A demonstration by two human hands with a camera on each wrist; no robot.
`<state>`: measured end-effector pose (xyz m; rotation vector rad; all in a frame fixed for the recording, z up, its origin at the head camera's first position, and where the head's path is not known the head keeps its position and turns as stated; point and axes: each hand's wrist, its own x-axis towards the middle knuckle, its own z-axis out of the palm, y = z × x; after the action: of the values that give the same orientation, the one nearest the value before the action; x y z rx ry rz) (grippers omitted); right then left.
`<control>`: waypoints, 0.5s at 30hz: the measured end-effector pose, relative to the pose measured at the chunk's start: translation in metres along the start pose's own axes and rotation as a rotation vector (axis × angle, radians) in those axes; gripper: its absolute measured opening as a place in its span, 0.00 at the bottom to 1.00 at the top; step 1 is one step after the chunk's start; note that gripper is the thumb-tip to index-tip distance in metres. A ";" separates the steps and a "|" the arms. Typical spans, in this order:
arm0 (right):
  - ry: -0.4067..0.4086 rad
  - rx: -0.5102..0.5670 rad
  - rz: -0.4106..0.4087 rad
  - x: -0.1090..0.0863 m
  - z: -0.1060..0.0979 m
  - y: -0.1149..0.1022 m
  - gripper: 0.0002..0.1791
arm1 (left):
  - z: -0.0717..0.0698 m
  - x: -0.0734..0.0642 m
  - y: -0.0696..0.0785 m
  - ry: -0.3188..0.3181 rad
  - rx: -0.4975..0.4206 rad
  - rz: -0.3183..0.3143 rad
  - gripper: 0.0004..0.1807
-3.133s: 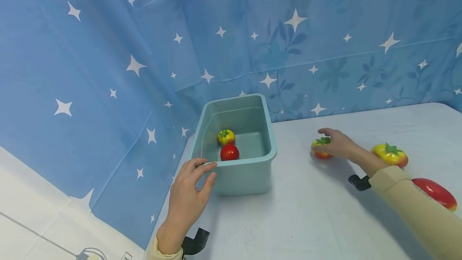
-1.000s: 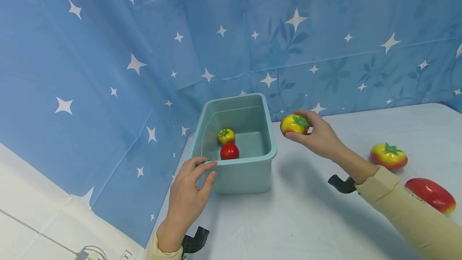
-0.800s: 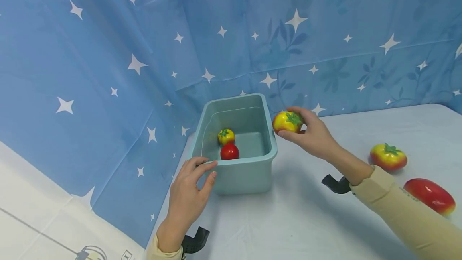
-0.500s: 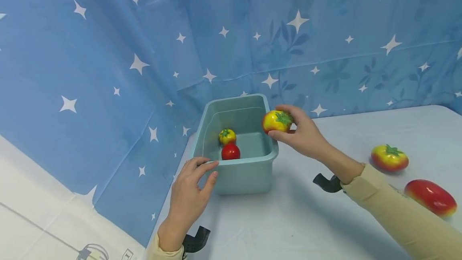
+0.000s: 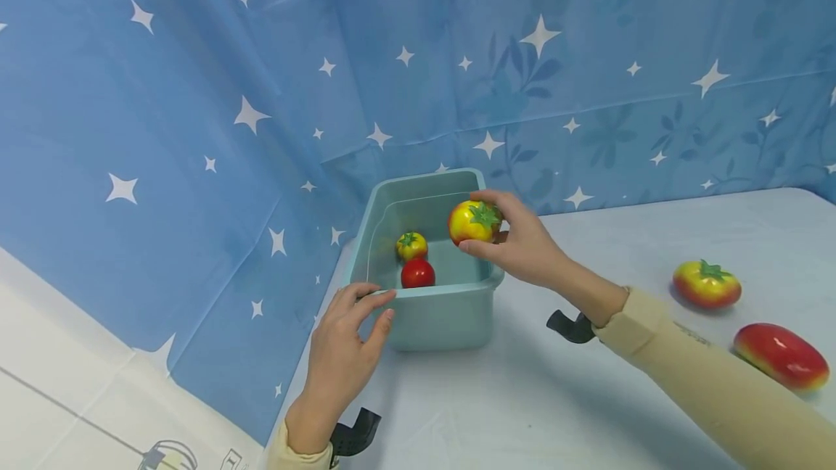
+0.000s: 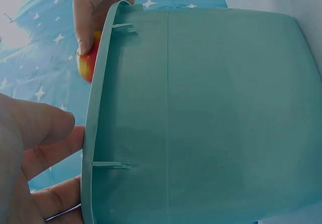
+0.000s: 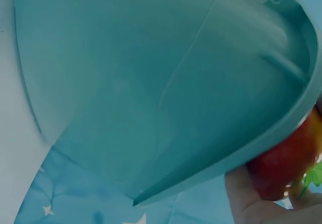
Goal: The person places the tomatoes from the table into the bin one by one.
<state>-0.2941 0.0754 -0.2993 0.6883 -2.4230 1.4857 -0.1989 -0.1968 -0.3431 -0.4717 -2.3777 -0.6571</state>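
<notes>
Over the right side of the blue-green plastic bin (image 5: pixel 444 321), my right hand (image 5: pixel 529 245) grips a yellow-and-red toy tomato (image 5: pixel 472 223) with green leaves, thumb below and fingers above. That tomato (image 6: pixel 89 63) shows past the rim in the left wrist view, and part of it (image 7: pixel 287 161) in the right wrist view. My left hand (image 5: pixel 342 347) rests its fingertips on the bin's near left rim; its thumb stands apart from the wall. Inside the bin lie a smaller yellow tomato (image 5: pixel 411 246) with green leaves and a plain red ball-like fruit (image 5: pixel 418 273).
On the white-covered table (image 5: pixel 588 412) to the right lie another yellow-red tomato (image 5: pixel 707 285) and an oblong red fruit (image 5: pixel 780 356) with a yellow tip. A blue star-patterned curtain (image 5: pixel 588 78) hangs behind and left of the bin.
My right hand has picked the tomato up off the table and carried it left, from beside the bin to above its opening. My left hand has stayed at the rim.
</notes>
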 end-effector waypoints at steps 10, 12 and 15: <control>-0.048 -0.010 0.003 0.004 0.013 -0.007 0.40 | 0.000 0.000 0.000 -0.004 0.008 0.000 0.14; -0.056 -0.015 -0.003 0.005 0.016 -0.008 0.40 | 0.000 0.000 -0.001 -0.003 0.010 0.000 0.14; -0.076 -0.021 -0.009 0.006 0.019 -0.007 0.40 | 0.000 0.000 -0.001 -0.005 0.009 0.001 0.14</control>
<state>-0.2948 0.0542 -0.2995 0.7631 -2.4838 1.4543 -0.1988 -0.1977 -0.3432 -0.4711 -2.3836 -0.6453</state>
